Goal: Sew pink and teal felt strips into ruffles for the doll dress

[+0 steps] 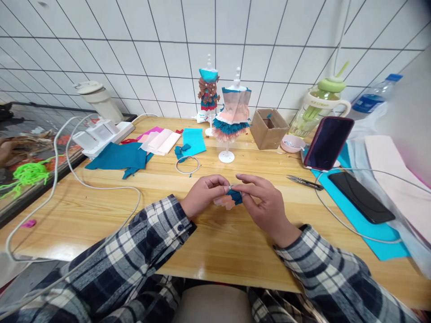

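Observation:
Above the near middle of the wooden table, my left hand (206,194) pinches one end of a small strip of pink and teal crepe paper (236,197). My right hand (264,199) grips the strip's other side between thumb and index finger. Pink layers of the strip hang below the fingers; part of it is hidden behind them. Straight ahead stands a miniature dress form (235,112) wearing a pink and teal ruffled paper dress. Behind it, a second dress form (208,92) wears a teal, brown and red outfit.
A bangle-like ring (187,165) and teal paper (117,156) lie to the left, beside a power strip (107,137) with trailing cables. Thread snips (305,181), a cardboard box (269,129), a propped phone (328,143) and a flat black phone (361,197) are on the right.

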Demonstrator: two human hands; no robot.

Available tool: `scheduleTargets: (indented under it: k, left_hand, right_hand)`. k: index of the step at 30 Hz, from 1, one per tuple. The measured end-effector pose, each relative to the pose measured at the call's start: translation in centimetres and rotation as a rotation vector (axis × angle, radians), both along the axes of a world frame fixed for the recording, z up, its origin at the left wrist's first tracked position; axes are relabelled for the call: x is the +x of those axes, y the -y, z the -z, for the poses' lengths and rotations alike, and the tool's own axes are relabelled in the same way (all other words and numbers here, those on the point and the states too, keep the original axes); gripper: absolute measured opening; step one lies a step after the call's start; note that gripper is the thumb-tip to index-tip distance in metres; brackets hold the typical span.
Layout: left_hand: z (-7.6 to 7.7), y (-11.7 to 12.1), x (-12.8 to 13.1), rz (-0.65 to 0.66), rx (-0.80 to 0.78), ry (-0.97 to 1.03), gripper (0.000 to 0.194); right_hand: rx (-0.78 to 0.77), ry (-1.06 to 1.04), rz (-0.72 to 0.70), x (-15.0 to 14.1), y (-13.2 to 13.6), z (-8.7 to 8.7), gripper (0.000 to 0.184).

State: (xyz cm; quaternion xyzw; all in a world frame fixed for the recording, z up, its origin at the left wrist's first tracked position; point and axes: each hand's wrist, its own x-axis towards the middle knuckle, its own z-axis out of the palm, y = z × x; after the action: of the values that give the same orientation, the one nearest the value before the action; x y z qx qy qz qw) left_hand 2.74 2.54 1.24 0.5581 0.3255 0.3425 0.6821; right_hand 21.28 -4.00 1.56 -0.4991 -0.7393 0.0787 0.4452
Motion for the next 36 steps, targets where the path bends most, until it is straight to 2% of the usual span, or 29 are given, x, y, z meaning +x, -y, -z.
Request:
scheduleTargets:
  k: [3,5,8,12,14,17,20,23,28,30,32,36]
  left_hand:
    - [0.0,0.4,0.2,-0.034,-0.166,0.157,0.021]
    - [-0.2,0.8,0.4,-0.028,-0.262,0.240,0.021]
    - [-0.6,1.0,0.5,0.002,-0.332,0.321,0.018]
    - [-0.7,0.3,0.2,-0.027,-0.280,0.349,0.018]
    - [-0.6,-0.1,0.0,-0.025,-0.246,0.305,0.018]
    - [-0.2,-0.3,-0.2,-0.005,-0.216,0.220,0.019]
    - [0.2,-0.2,-0.1,0.020,-0.157,0.096,0.023]
    - [0.4,-0.2,0.0,0.040,-0.074,0.029,0.025]
    - [0.4,-0.1,0.2,0.058,0.037,-0.047,0.029]
    - [0.3,0.1,0.3,0.076,0.050,-0.066,0.031]
    - [0.3,0.2,0.3,0.097,0.054,-0.059,0.033]
    - [0.4,0.3,0.4,0.126,0.040,-0.030,0.034]
  right_hand:
    - [0.150,0.289,-0.009,0.4,0.3,-0.6,0.042]
    - [0.214,0.411,-0.034,0.7,0.3,-1.0,0.049]
    - [0.265,0.464,-0.028,1.1,0.4,-1.4,0.054]
    - [0.311,0.368,0.013,1.3,0.4,-1.2,0.058]
    - [0.246,0.236,0.025,1.3,0.2,-0.9,0.055]
    - [0.070,0.044,-0.048,1.3,-0.4,-0.6,0.046]
    - [-0.032,-0.032,-0.132,1.1,-0.8,-0.5,0.033]
    - [-0.107,-0.078,-0.144,0.8,-0.7,-0.5,0.018]
    - [-0.357,-0.316,-0.113,0.5,-0.7,-0.2,0.027]
    - [-0.453,-0.371,-0.115,0.4,-0.7,-0.1,0.024]
    - [-0.487,-0.393,-0.117,0.3,-0.8,0.0,0.022]
    - [-0.457,-0.429,-0.153,0.1,-0.8,-0.1,0.037]
